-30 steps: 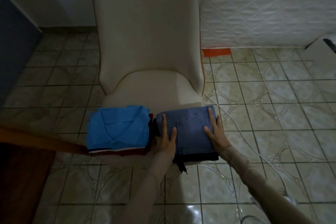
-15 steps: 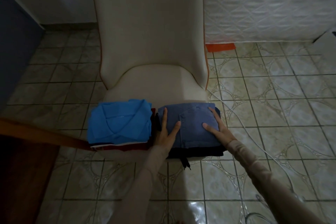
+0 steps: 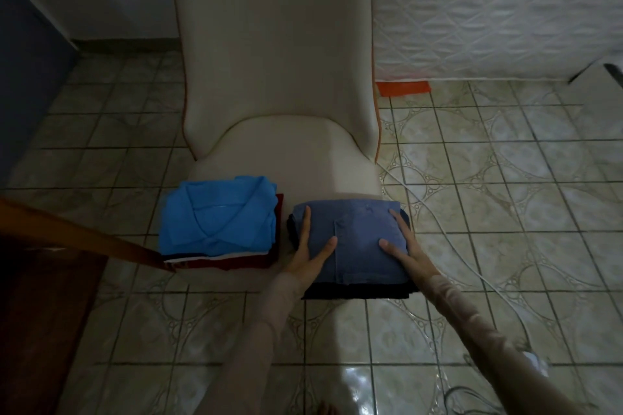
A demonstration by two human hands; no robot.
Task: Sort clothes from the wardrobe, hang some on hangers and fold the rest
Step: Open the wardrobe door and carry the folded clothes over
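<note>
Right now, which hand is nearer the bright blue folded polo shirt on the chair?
Left. The left hand rests on the dusty-blue folded garment's left edge, just beside the bright blue polo shirt; the right hand rests on the far edge.

Dim, soft picture (edges bowed), glare on floor tiles [image 3: 357,381].

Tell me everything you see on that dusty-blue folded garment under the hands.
The dusty-blue folded garment is a neat rectangle of soft woven-looking cloth with a vertical seam or placket down its middle. It lies flat on top of a dark folded pile at the front right of the cream chair seat. The left hand and right hand rest flat on its side edges, fingers straight.
</note>
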